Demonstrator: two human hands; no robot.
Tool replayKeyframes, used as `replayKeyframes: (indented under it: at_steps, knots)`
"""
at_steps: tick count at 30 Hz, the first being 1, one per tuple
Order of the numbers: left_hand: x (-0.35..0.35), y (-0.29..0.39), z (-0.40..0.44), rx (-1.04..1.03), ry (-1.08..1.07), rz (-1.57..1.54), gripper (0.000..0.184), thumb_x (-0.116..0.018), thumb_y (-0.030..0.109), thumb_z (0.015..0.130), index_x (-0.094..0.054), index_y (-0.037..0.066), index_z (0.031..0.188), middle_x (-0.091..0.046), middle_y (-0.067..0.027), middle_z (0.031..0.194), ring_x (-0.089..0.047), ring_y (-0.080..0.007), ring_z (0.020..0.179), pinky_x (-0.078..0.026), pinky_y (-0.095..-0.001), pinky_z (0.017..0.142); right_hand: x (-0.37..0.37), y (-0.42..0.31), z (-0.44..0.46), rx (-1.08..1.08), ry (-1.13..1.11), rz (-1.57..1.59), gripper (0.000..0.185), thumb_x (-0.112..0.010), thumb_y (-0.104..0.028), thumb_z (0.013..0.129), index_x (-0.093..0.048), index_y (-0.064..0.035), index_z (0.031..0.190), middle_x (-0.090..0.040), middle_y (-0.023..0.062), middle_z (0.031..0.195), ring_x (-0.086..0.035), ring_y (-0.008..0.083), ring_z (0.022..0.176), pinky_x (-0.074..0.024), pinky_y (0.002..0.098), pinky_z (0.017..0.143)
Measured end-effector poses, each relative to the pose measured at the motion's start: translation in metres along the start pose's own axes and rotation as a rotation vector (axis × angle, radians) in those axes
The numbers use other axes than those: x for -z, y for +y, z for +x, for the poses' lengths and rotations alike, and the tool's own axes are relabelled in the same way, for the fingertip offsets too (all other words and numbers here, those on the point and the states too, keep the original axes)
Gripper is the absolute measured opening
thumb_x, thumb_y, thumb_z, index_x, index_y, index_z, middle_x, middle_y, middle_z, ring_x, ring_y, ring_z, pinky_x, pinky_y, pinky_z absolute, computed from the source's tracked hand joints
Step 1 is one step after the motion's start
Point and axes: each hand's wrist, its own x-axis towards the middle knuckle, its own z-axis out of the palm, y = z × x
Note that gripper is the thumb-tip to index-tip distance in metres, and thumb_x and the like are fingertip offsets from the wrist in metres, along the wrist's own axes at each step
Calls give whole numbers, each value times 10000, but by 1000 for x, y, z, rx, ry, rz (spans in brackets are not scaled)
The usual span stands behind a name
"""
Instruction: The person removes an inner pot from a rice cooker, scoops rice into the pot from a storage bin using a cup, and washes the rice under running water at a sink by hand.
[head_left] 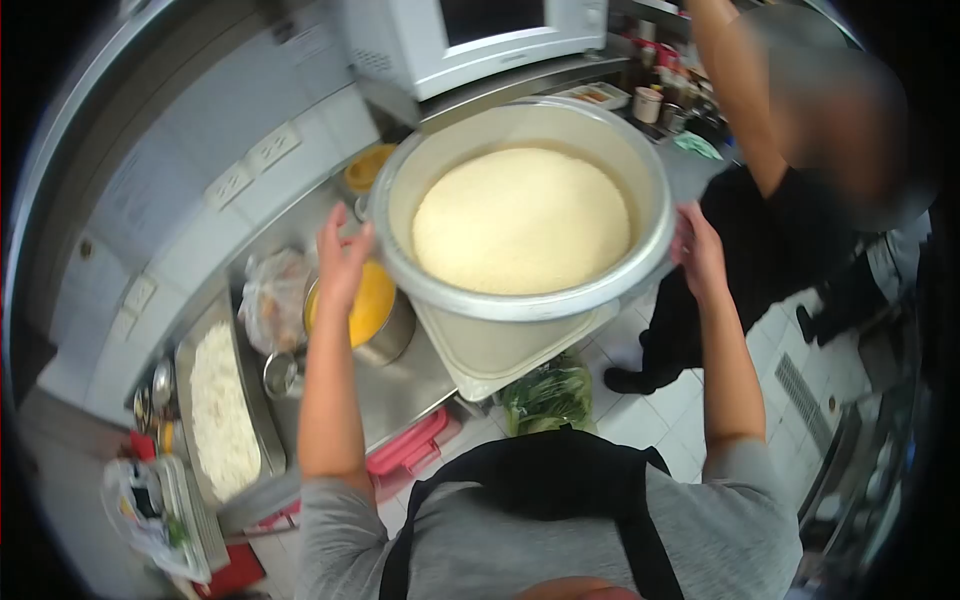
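A large round pale tub (400,265) holds a cream-coloured mass with a smooth surface, a little liquid around its edge. It rests over a pale rectangular tray or lid (460,355) at the counter's edge. On the tub's left, my left hand (343,262) is raised with its fingers apart, close to the rim and holding nothing. At the right rim is my right hand (698,248), its fingers partly hidden against the tub's side. A metal pot (395,335) with yellow contents stands beside my left forearm.
A metal tray of white food (225,410), a plastic bag (275,300) and a white microwave (500,60) are around the counter. Another person (770,230) stands close at right. Leafy greens in plastic (548,395) lie below the counter's edge.
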Motion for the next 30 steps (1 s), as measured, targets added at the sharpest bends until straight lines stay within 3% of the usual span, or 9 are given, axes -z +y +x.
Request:
replayKeyframes:
  at_steps: [2,4,7,10,13,16,19,25,30]
  knots:
    - [-21,1,55,281,-116,-123,535,-596,288,842,-427,51,1291,-504,-127,1231,-501,-203,1100,-450,-320,827,-12,1,32,-132,-18,14,580,-605,-520,781,-564,-56,1126,-591,40,869,-557,111,751,-436,225,605]
    - [-41,-33,101,420,-346,-398,501,-616,289,820,-485,29,1229,-545,-120,1180,-527,-205,1065,-467,-333,824,-23,16,53,-129,-197,313,419,-601,-351,826,-571,-37,1103,-620,88,994,-593,183,935,-481,297,806]
    - [-54,-77,135,424,-514,-681,286,-607,194,771,-607,23,1000,-631,-113,991,-613,-235,882,-495,-350,794,-46,-2,24,-64,98,316,254,-594,-167,789,-603,3,977,-630,112,896,-621,204,800,-507,327,741]
    - [-51,-68,130,423,-491,-676,349,-566,122,751,-550,-20,1070,-615,-134,984,-616,-251,827,-497,-325,745,-51,-10,-19,68,189,193,240,-600,-124,778,-594,25,967,-628,112,844,-618,194,775,-501,307,689]
    - [-37,-46,123,363,-690,-658,269,-538,136,769,-583,-8,992,-630,-113,901,-619,-223,768,-495,-308,714,-45,-33,-88,106,148,380,231,-587,-97,794,-572,43,977,-625,111,834,-615,174,765,-495,290,681]
    - [-24,-22,121,520,-832,-716,215,-499,143,797,-591,-3,924,-633,-106,852,-622,-207,747,-499,-298,696,-33,-62,-154,153,109,506,238,-573,-91,815,-544,52,1004,-621,111,878,-612,162,791,-489,289,723]
    - [-18,22,85,454,-961,-739,296,-470,196,807,-592,-20,969,-639,-147,871,-636,-247,754,-522,-326,690,-11,-89,-232,207,96,600,249,-563,-93,833,-523,50,1033,-611,116,943,-605,165,837,-478,294,776]
    - [-33,134,-47,323,-1135,-820,340,-432,207,825,-598,-27,1009,-645,-181,905,-648,-277,784,-535,-344,711,79,-120,-370,274,208,655,259,-560,-106,848,-511,50,1049,-609,129,965,-609,173,841,-486,286,774]
    - [-135,166,-157,54,-1117,-657,429,-575,143,724,-523,-24,1116,-607,-135,1001,-593,-220,909,-476,-325,816,244,-111,-445,226,372,369,201,-598,-88,794,-544,36,943,-603,119,849,-612,172,722,-521,288,671]
